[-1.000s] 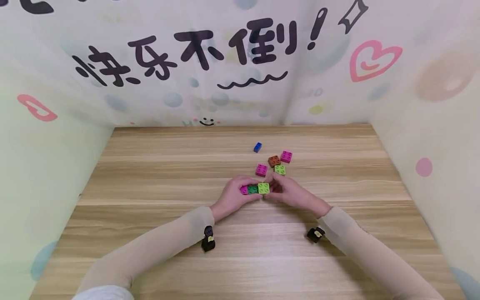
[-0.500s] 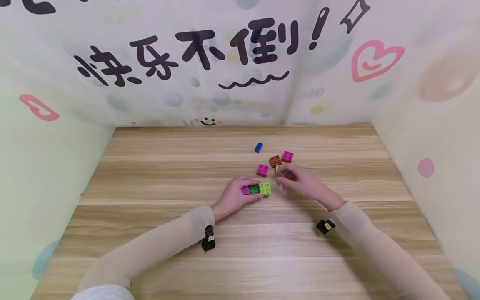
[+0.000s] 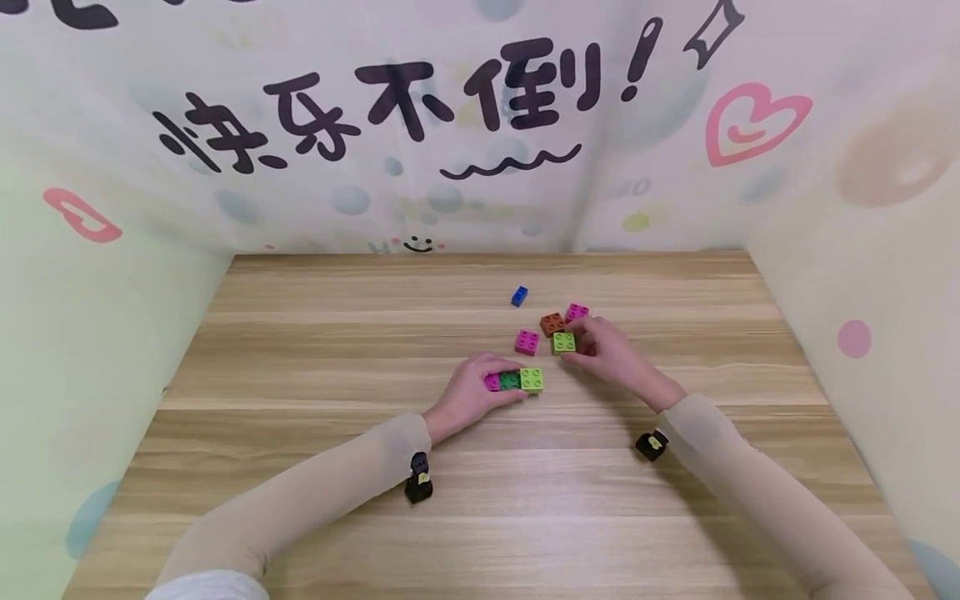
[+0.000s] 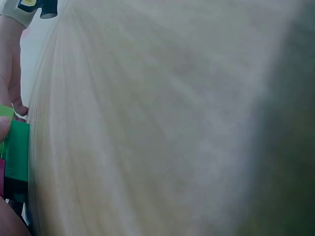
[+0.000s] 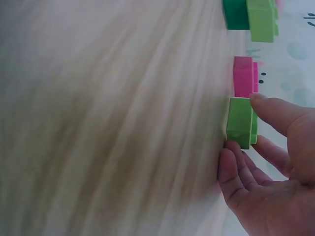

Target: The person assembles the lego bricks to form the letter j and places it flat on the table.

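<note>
Head view: on the worktop [image 3: 337, 333], the brick assembly [image 3: 510, 381] is being gripped by the curled left hand [image 3: 465, 392]; nearby, the loose lime brick [image 3: 564, 343] is being pinched by the half-open right hand [image 3: 611, 357]; even pressure from opposite sides is probably being called for.

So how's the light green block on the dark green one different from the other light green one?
The stacked block sits up on the dark green block; the other block is lower, by the table. The right hand pinches the other block, not the stacked block. The stacked block is by the left hand; the other block is farther back, near the brown block. Both are light green with four bumps on top.
</note>
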Available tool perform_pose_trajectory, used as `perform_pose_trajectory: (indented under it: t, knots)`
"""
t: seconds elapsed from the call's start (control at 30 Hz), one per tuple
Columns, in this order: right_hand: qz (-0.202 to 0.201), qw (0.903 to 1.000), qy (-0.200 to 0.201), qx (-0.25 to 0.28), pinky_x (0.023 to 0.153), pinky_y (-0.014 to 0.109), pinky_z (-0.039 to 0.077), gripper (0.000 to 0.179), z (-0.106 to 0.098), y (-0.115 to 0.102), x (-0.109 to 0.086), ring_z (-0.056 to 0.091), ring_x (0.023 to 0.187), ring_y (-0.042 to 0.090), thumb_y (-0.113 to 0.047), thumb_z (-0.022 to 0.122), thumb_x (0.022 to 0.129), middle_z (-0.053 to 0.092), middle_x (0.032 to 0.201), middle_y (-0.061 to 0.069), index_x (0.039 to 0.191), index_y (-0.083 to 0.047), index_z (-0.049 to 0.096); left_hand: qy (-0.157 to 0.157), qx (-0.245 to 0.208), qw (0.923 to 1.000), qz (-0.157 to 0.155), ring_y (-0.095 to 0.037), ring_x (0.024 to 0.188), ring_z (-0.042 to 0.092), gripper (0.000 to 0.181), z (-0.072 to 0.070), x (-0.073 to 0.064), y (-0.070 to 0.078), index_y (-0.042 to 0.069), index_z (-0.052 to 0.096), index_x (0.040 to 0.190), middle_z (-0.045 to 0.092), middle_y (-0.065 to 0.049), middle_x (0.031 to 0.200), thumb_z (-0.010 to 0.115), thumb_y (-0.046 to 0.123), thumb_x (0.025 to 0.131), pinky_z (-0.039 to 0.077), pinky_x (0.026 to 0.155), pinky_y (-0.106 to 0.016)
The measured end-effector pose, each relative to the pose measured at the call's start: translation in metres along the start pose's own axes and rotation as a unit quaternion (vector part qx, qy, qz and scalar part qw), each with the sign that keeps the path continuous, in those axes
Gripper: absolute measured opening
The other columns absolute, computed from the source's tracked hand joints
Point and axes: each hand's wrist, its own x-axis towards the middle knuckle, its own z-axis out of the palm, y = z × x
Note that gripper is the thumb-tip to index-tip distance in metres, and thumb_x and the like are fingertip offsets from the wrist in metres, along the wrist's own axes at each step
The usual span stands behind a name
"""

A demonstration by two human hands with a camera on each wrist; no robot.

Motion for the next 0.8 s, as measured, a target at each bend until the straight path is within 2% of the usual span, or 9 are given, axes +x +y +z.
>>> perform_pose_trajectory:
  t: [0.8]
  knots:
    - [-0.004, 0.9999, -0.008, -0.013, 0.092, 0.052, 0.057, 0.04, 0.0036, 0.0009, -0.0007, 0.067, 0.104, 0.037, -0.013, 0.076, 0.096, 0.066, 0.118, 0.022, 0.129, 0.004, 0.06, -0.004, 0.0, 1.0, -0.003, -0.028, 0.122, 0.061, 0.048, -0.0013, -0.0008, 0.0012, 0.013, 0.075, 0.128, 0.069, -0.007, 0.131, 0.087, 0.033, 0.086, 0.047, 0.106, -0.046]
